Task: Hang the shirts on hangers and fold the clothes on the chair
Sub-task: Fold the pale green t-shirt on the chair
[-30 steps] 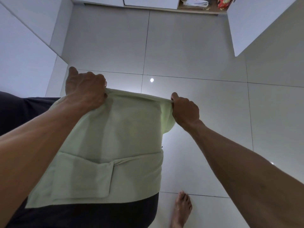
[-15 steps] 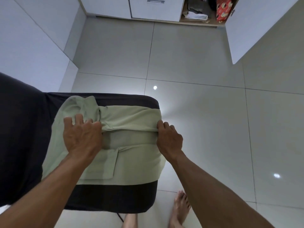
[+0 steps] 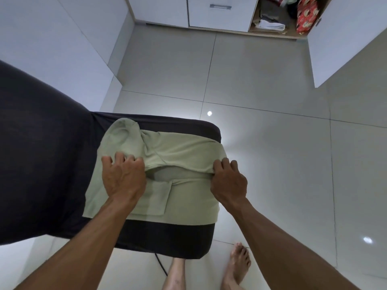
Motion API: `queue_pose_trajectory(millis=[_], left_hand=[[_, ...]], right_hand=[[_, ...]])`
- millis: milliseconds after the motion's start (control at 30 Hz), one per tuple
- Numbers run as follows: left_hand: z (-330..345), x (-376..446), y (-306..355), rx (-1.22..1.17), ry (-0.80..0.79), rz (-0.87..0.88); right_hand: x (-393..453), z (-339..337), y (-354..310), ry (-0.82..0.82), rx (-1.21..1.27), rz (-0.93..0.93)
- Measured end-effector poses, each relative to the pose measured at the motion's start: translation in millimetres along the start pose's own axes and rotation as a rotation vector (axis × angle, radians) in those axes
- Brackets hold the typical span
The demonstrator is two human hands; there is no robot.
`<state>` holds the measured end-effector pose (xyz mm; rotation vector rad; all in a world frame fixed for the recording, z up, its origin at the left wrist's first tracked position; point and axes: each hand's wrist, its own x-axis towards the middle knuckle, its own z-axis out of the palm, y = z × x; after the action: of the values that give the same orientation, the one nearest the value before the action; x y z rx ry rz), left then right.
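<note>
the pale green garment (image 3: 180, 151) lies spread on the dark seat of the chair (image 3: 167, 233), which serves as the landmark here. its far half is doubled back toward the near half, leaving a loose gap along the fold where a darker inside shows. a patch pocket sits on the near layer, toward the chair's left side.

the left hand (image 3: 123, 178) rests on the cloth left of the seat's middle, fingers curled and bunching the folded edge under the fingertips. the right hand (image 3: 228, 181) is at the seat's right edge, fingers curled over the corner of the upper layer and pinching it.

this looks like the folding step, with 1 fold partly laid and not yet flat. the next move probably calls for drawing the top layer evenly toward the near edge of the seat, then smoothing the lump at the far left corner so the halves line up.

beyond the chair, across the tiled floor (image 3: 261, 164), an open wardrobe (image 3: 219, 15) shows stacked clothes.
</note>
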<state>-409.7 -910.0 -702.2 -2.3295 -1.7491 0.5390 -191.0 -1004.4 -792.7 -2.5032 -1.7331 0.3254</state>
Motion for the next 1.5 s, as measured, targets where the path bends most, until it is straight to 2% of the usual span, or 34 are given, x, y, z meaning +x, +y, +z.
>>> queue_pose_trajectory(millis=[100,233,300,367,467,500,567,633,667,733,800,867,933,1000,1100,1167,1233,1300,1500], left_hand=[[6.3,1.2,-3.2,-0.039,0.059,0.031],[0.6,-7.9,-10.0,-0.092,0.072,-0.006],[-1.0,-18.1,-11.0,-0.071,-0.021,-0.014],[0.9,-26.8,-7.2,-0.105,-0.220,-0.039],[-0.3,-31.5,-4.4,-0.235,-0.372,-0.101],[1.4,-32.5,-4.8,-0.307,-0.376,-0.129],[3.2,-31.2,-8.5,-0.477,-0.267,-0.229],[10.1,-17.3,-16.7,-0.635,-0.123,-0.382],[14.8,-5.5,-21.4,-0.686,-0.107,-0.462],[26.4,22.9,-34.4,-0.688,-0.223,-0.554],[35.7,45.3,-47.5,-0.629,-0.435,-0.528],[44.9,53.7,-53.4,-0.644,-0.547,-0.475],[49.8,52.9,-55.3,-0.708,-0.470,-0.451],[46.1,47.4,-57.5,-0.811,-0.304,-0.476],[38.1,28.7,-64.9,-1.020,-0.159,-0.662],[42.1,11.7,-69.7,-0.944,-0.209,-0.734],[50.5,-5.3,-72.3,-0.810,-0.392,-0.737],[55.6,-13.0,-73.1,-0.778,-0.544,-0.737],[48.8,-0.4,-76.7,-0.684,-0.670,-0.749]], right_hand=[[3.6,0.1,-6.4,0.005,0.009,-0.076],[2.3,-10.2,-3.9,0.028,0.032,-0.032],[-7.9,-16.6,-1.2,-0.103,-0.017,-0.089],[-15.0,-16.5,0.3,-0.269,-0.079,-0.138],[-17.7,-19.8,-9.6,-0.271,-0.088,-0.141],[-17.1,-19.7,-16.3,-0.237,-0.077,-0.155],[-12.2,-19.7,-32.7,-0.109,-0.021,-0.222],[-2.6,-23.5,-57.1,-0.056,0.072,-0.287],[2.3,-26.3,-70.7,-0.054,0.126,-0.313],[11.6,-27.7,-97.6,-0.085,0.185,-0.405],[14.7,-25.0,-119.1,-0.158,0.179,-0.496],[14.0,-17.2,-129.7,-0.207,0.147,-0.526],[13.8,-9.0,-132.5,-0.222,0.105,-0.520],[16.4,-4.3,-132.2,-0.213,0.103,-0.514],[19.9,-7.2,-131.8,-0.238,0.151,-0.488],[20.3,-11.3,-130.0,-0.267,0.167,-0.480],[21.8,-15.6,-128.9,-0.316,0.161,-0.495],[24.5,-18.2,-128.8,-0.353,0.137,-0.514],[33.4,-19.4,-130.4,-0.403,0.116,-0.535]])
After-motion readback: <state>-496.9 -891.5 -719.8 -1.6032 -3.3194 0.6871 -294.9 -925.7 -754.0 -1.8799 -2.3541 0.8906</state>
